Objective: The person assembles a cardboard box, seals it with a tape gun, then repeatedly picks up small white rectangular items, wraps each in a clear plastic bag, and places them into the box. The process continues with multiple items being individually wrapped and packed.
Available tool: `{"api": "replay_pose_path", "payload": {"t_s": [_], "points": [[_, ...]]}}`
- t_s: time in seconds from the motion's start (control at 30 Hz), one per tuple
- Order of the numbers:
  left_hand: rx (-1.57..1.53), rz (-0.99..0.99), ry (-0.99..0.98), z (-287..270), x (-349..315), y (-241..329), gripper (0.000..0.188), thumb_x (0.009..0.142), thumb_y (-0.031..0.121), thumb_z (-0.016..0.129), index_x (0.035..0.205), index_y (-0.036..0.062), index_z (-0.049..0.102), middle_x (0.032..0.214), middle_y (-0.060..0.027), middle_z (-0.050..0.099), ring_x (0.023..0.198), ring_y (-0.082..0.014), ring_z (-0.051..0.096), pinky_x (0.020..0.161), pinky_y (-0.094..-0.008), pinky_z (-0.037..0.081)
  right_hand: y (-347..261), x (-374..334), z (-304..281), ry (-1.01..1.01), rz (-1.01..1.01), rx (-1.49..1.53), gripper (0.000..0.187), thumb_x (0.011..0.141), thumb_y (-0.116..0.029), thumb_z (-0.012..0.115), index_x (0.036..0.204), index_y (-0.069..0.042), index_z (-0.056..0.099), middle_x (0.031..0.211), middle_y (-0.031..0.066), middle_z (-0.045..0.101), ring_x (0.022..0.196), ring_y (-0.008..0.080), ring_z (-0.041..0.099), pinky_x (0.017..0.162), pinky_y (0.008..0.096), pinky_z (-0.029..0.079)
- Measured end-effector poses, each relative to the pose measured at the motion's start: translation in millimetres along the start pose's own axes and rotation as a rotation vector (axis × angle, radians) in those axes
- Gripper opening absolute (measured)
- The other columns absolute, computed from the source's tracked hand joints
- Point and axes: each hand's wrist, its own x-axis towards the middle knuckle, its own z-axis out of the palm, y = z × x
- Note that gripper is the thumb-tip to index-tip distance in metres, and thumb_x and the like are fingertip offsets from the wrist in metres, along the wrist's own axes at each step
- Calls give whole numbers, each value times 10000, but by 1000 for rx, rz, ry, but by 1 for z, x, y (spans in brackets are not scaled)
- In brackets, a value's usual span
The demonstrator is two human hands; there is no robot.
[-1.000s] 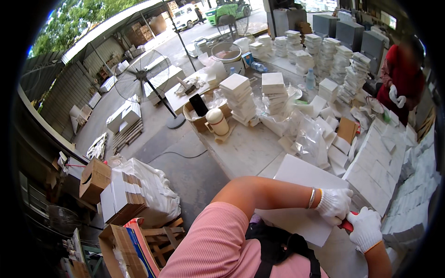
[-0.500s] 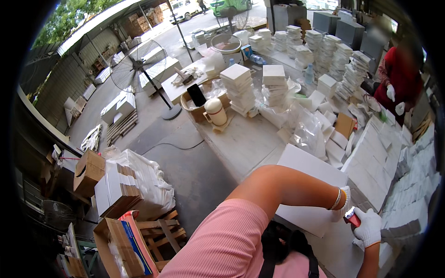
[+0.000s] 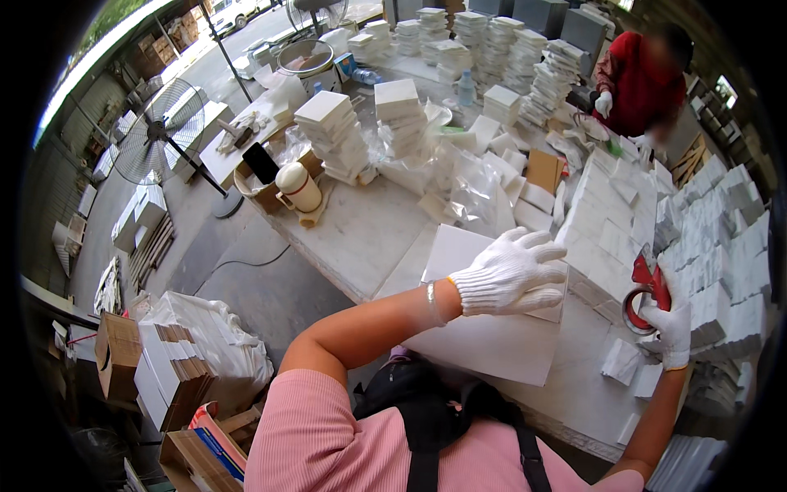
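My left hand (image 3: 510, 273), in a white knitted glove, is open with its fingers spread, over the top of a white cardboard box (image 3: 500, 348). The box sits on the marble-topped table (image 3: 373, 234) right in front of me. In my gloved right hand (image 3: 675, 318) is a red tape dispenser (image 3: 641, 302), raised to the right of the box. Its roll and blade side face left. Small white marble pieces (image 3: 623, 362) lie on the table below that hand.
Stacks of white tiles (image 3: 334, 135) stand across the table's far side. A cream jug (image 3: 298, 187) is at its left edge. Long rows of marble pieces (image 3: 713, 287) fill the right side. A co-worker in red (image 3: 643, 90) stands at the far right. A floor fan (image 3: 156, 129) is at left.
My left hand has drawn back from the box's right end, leftward over its top, and opened. My right hand has lifted the tape dispenser up and away. The view has turned right.
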Motion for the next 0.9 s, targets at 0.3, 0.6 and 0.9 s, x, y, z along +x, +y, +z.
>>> {"api": "replay_pose_path", "payload": {"t_s": [0.3,0.6,0.9], "points": [[121,-282,-5,-25,-127,-31,552,933,454,646,1385,142,596,1498,-226,464,1413,-482,374,1125,-610,341,-166,144,188,-476,-41,393,795,699,-86,670,1480,-14,537,1114,56,662,898,127,596,827,249,492],[-136,-265,133,-6,-134,-43,472,958,423,606,1316,117,645,1473,-187,500,1414,-450,383,1121,-635,329,-248,318,399,-454,-51,315,360,772,-160,696,1110,-39,726,805,51,661,658,145,623,575,298,524],[-314,-288,247,6,-153,-63,676,868,324,728,1473,98,529,1571,-286,387,1418,-536,388,1145,-607,345,-227,388,458,-312,-287,-101,464,859,-334,721,1272,-122,723,1167,115,757,1038,240,735,888,362,575]]}}
